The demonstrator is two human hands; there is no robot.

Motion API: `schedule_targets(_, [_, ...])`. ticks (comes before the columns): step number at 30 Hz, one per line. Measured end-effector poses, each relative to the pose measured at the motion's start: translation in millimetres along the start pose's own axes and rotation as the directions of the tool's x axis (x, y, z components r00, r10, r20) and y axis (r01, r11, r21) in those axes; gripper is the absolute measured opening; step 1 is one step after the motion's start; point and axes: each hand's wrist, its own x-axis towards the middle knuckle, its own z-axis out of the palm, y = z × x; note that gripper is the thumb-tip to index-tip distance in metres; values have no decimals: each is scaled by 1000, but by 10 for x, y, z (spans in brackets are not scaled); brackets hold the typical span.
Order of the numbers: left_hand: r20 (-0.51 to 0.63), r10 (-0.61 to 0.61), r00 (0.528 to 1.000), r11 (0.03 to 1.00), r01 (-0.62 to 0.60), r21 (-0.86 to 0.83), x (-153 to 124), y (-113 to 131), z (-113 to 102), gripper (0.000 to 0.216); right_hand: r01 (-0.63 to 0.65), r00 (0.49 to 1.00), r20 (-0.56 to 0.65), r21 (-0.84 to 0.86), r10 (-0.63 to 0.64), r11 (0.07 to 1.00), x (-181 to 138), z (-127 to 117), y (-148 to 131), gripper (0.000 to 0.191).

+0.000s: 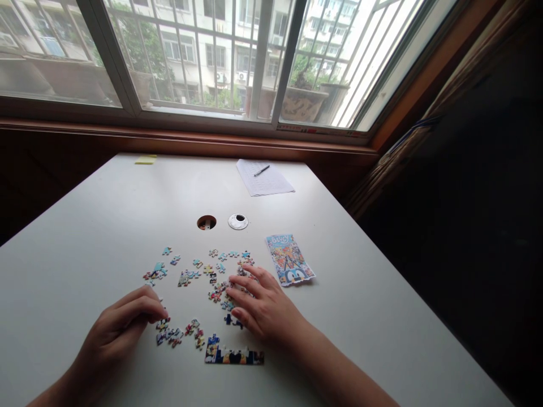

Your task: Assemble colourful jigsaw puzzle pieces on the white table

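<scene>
Landmark: the joined strip of puzzle, lying nearest you on the white table. It makes a low L: one row along the bottom, with a short rise at its left end. That looks like the only sizeable part built; judged from this, you are early on.

Left to fit: the loose pieces, scattered beyond the strip and off to its left. Some clumps beyond it may be linked or merely overlapping; cannot tell. Two dark blue pieces lie just beyond the strip, by your right thumb.

Your right hand, beyond the strip and to its right, is palm down, fingers spread over the thickest scatter; its hold on any piece is hidden. Your left hand, left of the strip, is curled, fingertips at a small pile; whether they pinch a piece, cannot tell.

Picture card: beyond the strip, to its right.
</scene>
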Motion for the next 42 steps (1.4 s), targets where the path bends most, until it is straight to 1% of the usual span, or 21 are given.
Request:
schedule_targets(4, [24, 16, 1000, 1000, -15, -13, -8, 0, -2, 25, 1, 1000, 1, -5, -1, 1000, 1, -2, -1, 37])
schedule_targets(14, [-1, 47, 999, 998, -47, -29, -24, 4, 21, 28, 2, 1000, 6, 35, -3, 999, 17, -5, 2, 36])
schedule_targets(20, [11, 62, 998, 998, -62, -25, -37, -29, 10, 26, -24, 999, 32, 65, 22, 998, 16, -13, -2, 36])
schedule_targets(32, [13, 42, 999, 999, -42, -16, -50, -27, -1, 23, 21, 1000, -16, 116, -19, 993, 21, -29, -18, 35])
schedule_targets(42, [0, 45, 999, 999, -45, -15, -30, -17, -1, 24, 53, 998, -48, 165, -45, 985, 25, -44, -18, 31])
